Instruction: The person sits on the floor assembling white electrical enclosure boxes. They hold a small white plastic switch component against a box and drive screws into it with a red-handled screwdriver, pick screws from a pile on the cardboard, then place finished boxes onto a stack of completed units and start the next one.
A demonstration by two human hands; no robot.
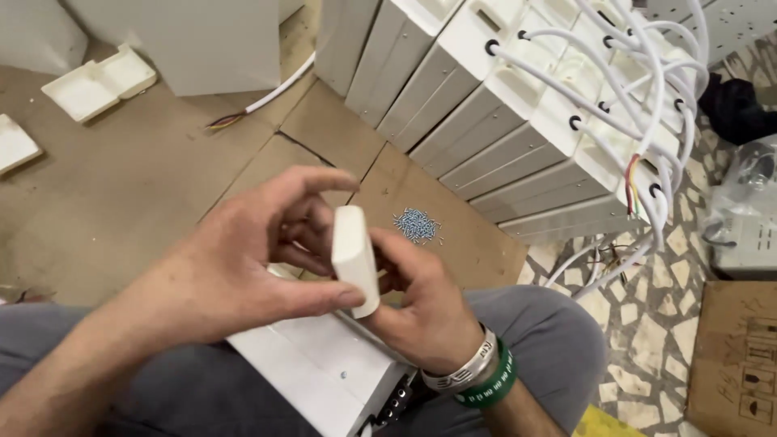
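Hands (243, 267) (425, 303) pinch smooth white plastic cap (354, 257) — rounded edges.

Brown cardboard sheets (146, 186) over stone-chip mosaic floor (655, 316); even indoor light

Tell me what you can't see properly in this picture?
All in the head view:
- White plastic block: its far face is hidden by the left hand and right hand.
- White box on the lap: cut off by the bottom edge, partly under the hands.
- Pile of screws: too small to count.
- Cardboard box: cut off at the right edge.
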